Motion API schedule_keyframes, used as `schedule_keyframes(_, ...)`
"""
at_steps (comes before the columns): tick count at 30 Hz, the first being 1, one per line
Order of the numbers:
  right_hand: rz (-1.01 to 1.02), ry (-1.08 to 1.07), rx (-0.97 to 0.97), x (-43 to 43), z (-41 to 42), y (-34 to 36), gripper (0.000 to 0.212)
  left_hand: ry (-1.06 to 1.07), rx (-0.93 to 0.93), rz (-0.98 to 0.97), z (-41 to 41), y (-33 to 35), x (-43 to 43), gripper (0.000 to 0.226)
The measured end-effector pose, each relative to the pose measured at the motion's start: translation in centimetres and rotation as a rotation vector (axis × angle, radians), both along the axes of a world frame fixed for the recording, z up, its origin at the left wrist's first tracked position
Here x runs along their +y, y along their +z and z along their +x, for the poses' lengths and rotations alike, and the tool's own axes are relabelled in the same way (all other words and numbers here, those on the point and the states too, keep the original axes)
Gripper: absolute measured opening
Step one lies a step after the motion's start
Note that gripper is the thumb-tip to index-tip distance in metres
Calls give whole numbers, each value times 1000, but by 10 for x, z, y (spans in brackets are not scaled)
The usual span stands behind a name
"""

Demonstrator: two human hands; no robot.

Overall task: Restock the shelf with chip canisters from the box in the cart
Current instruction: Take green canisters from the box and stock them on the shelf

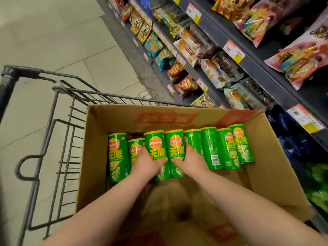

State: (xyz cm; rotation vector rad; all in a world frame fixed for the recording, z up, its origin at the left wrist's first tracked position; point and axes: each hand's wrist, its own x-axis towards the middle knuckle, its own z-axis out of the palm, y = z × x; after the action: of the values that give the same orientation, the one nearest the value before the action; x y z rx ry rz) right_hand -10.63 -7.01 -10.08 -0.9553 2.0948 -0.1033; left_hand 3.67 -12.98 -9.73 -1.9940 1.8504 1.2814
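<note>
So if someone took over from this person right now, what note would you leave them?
Left hand grips the third canister from the left; right hand grips the fourth canister.
Eight canisters lie in a row in the box, inside the cart.
Neither gripped one is out yet.
Left: move all eight to the shelf on the right.

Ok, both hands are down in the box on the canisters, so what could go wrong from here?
1. The left hand and right hand each grip one Lay's canister, the third canister and fourth canister of a tight row; lifting them might roll the neighbours.
2. One-handed grips on smooth tubes may slip.
3. The cardboard box has high walls that a canister could clip.
</note>
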Motion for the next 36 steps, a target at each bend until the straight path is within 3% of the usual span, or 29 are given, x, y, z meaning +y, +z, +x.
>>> schedule_keyframes(7,7,-61,71,-5,7,1,68,54,-28,-24,0,-5,0,73)
schedule_keyframes(13,-25,-172,64,-5,12,4,64,126,22,-45,0,-3,4,77)
schedule_keyframes(22,-152,-311,-109,4,11,19,83,203,127,-90,0,11,15,86)
schedule_keyframes(36,-270,-622,-105,79,-31,71,78,-31,394,-50,-54,48,51,83)
